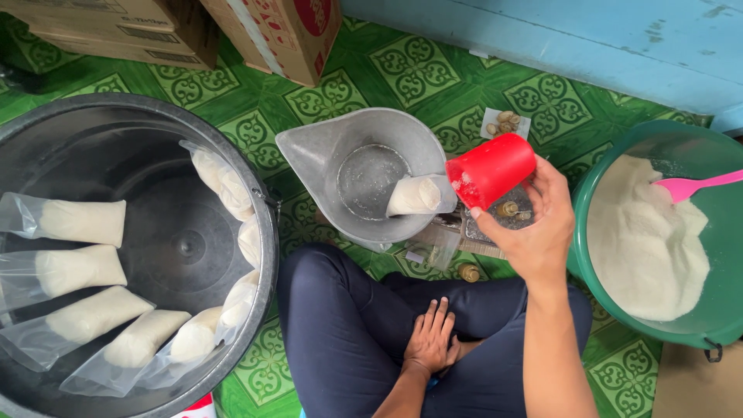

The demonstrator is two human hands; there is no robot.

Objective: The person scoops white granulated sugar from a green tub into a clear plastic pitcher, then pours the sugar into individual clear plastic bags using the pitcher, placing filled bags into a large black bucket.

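Observation:
My right hand [534,232] grips a red plastic cup [491,169], tipped on its side with its mouth toward a clear plastic bag [416,195] part-filled with white grains. That bag leans inside a grey metal scale pan [309,147]. My left hand [432,337] rests flat on my lap, fingers together, holding nothing. My legs in dark trousers [340,325] are crossed on the floor.
A large black tub [178,240] at the left holds several filled clear bags. A green basin [696,155] of white grains with a pink spoon [693,186] stands at the right. Cardboard boxes [286,31] sit at the back, small round weights [503,121] beyond the scale, on green patterned flooring.

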